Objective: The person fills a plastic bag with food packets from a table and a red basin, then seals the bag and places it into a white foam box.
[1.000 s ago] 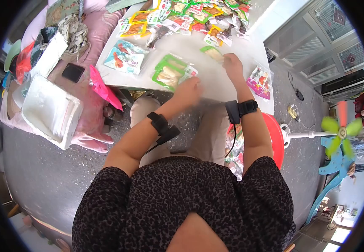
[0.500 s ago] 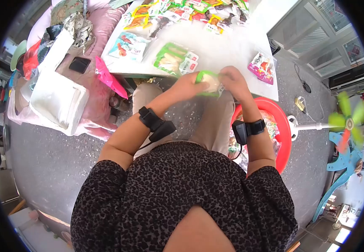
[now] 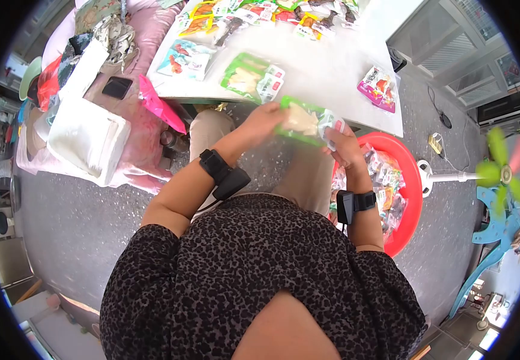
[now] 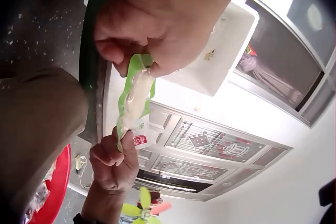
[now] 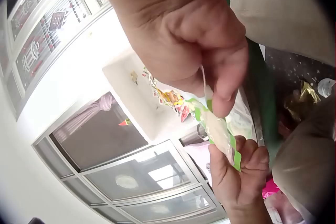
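Observation:
Both hands hold a green-edged clear food packet (image 3: 300, 120) with pale pieces inside, just off the table's near edge. The left hand (image 3: 266, 118) pinches one end of it; the right hand (image 3: 345, 146) grips the other end, by the white label. In the left wrist view the packet (image 4: 137, 95) is seen nearly edge-on between the left thumb and fingers above and the right hand (image 4: 113, 163) below. The right wrist view shows the left hand (image 5: 241, 182) at the packet's far end. A similar green packet (image 3: 251, 78) lies on the table close by.
On the white table (image 3: 326, 66) lie a blue-and-white packet (image 3: 186, 60), a pink-purple packet (image 3: 378, 89) and a pile of mixed packets (image 3: 272, 13) at the back. A red tub (image 3: 414, 198) of packets stands by the right forearm. A white foam box (image 3: 86, 144) sits at left.
The right hand has brought the green packet from the table back towards the body. The left hand has taken its other end, and the packet now lies stretched out between both hands.

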`<state>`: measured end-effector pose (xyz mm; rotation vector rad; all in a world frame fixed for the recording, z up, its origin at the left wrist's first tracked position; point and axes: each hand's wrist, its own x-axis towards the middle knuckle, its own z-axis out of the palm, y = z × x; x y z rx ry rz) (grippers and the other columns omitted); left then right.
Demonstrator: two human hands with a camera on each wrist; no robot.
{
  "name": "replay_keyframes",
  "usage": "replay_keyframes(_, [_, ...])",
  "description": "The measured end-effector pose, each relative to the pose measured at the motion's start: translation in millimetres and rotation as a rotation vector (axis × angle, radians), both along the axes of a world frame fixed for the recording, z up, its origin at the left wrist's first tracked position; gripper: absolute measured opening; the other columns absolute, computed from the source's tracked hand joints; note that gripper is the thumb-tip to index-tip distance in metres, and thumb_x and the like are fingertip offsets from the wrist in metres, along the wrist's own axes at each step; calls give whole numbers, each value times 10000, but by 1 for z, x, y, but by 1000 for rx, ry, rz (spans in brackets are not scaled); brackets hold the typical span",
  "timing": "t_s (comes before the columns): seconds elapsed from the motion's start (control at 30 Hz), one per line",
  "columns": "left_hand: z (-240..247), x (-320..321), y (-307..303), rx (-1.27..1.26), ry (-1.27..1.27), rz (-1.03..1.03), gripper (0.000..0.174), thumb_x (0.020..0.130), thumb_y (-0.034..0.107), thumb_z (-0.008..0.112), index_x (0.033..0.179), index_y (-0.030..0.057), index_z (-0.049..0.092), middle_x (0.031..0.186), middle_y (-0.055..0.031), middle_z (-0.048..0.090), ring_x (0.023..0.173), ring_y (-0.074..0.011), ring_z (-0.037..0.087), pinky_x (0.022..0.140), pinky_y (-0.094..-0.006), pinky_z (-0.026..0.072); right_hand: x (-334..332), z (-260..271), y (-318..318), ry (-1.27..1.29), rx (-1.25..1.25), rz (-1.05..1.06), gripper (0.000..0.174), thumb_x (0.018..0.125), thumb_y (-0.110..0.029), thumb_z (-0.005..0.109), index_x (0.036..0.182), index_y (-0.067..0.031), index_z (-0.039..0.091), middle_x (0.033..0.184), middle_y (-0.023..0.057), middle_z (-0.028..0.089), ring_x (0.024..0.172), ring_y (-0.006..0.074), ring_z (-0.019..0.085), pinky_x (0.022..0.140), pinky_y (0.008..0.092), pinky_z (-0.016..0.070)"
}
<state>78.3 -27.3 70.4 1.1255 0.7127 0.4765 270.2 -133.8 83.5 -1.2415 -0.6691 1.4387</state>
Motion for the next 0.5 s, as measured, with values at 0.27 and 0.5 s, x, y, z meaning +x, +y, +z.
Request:
replay_keyframes(0.27, [-1,22,19,1257,673,175,335,679,294,558,877,28,506,899,-148,502,790,-284,517,670,-368,424,20,-8,5,53,55,-259,231,789,-66,426,1014,-21,449,871,78,547,717,185,572,478,248,461])
replay_keyframes(0.5, [1,40,24,1191,939,-27,290,710,281,507,856,31,501,950,-186,486,816,-316,516,702,-387,426,18,3,7,115,29,-244,272,783,-55,415,1051,-11,403,922,118,529,775,243,573,488,275,502])
